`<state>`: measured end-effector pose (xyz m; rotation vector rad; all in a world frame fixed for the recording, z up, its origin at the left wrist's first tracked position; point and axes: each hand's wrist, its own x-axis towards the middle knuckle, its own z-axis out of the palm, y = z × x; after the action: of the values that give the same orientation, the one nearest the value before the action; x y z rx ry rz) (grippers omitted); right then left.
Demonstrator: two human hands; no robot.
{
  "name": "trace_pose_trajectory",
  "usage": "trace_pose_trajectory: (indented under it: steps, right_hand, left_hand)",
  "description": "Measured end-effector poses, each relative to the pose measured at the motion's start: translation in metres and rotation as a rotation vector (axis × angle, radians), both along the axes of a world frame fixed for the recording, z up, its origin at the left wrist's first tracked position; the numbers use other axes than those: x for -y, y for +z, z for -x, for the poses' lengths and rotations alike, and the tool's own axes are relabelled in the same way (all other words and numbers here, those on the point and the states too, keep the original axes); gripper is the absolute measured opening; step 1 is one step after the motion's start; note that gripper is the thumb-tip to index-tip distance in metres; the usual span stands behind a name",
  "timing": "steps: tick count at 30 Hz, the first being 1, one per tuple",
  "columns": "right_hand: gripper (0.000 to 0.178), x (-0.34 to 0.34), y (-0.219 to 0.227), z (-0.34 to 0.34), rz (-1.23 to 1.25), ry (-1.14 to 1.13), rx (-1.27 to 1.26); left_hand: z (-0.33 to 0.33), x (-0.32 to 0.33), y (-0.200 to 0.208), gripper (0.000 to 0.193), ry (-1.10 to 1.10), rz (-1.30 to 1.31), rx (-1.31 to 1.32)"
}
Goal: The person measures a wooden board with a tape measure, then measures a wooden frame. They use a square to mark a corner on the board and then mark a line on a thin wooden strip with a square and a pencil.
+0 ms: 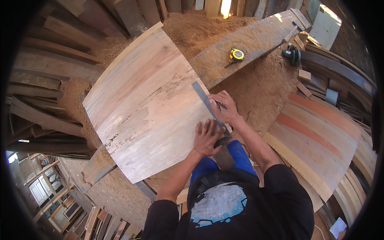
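Note:
A large pale wooden panel (148, 108) lies in front of me, its grain running diagonally with dark specks across the middle. Along its right edge rests a dark metal try square (203, 96), its thicker end close to my body. My left hand (207, 138) presses on the square and panel, fingers spread flat. Closed around a thin dark pencil (220, 105), my right hand (225, 107) leans against the square's blade at the panel's edge. The pencil's tip is hidden by the fingers.
A yellow tape measure (237, 55) sits on a sawdust-covered plank (256, 40) beyond the panel. A hammer (290, 34) lies at the plank's far end, near a green power tool (292, 55). A striped wooden panel (316, 140) stands right; boards (48, 86) crowd the left.

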<state>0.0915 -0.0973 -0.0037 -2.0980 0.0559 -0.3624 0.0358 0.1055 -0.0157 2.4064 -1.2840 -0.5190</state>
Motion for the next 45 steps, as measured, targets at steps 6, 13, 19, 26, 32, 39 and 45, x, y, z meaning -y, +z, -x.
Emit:
trace_pose_trajectory:
  steps: [6, 13, 19, 26, 32, 39, 45]
  right_hand:
    - [0.020, 0.004, -0.005, -0.028, -0.027, -0.008, 0.034]
    - [0.023, -0.006, -0.028, -0.056, 0.027, -0.017, 0.089]
    - [0.020, 0.006, -0.014, -0.021, 0.062, 0.053, -0.042]
    - [0.019, 0.024, 0.027, 0.096, 0.088, 0.165, -0.196]
    - [0.020, 0.025, 0.038, 0.161, 0.138, 0.231, -0.505]
    - [0.032, -0.013, 0.013, 0.153, -0.083, -0.058, -0.938]
    - [0.033, 0.016, -0.004, 0.172, -0.385, -0.368, -0.609]
  left_hand:
    - [-0.001, -0.001, 0.002, 0.088, -0.014, -0.021, -0.029]
    - [-0.002, 0.000, 0.005, 0.090, -0.015, -0.005, -0.046]
    - [-0.001, 0.000, 0.002, 0.089, -0.017, -0.017, -0.022]
    - [-0.002, 0.000, 0.003, 0.090, -0.012, -0.007, -0.029]
    - [0.001, 0.000, 0.002, 0.093, -0.018, 0.060, 0.043]
    - [-0.001, 0.000, 0.000, 0.092, -0.030, 0.036, 0.060]
    - [-0.031, -0.015, -0.015, 0.094, 0.161, 0.109, 0.047]
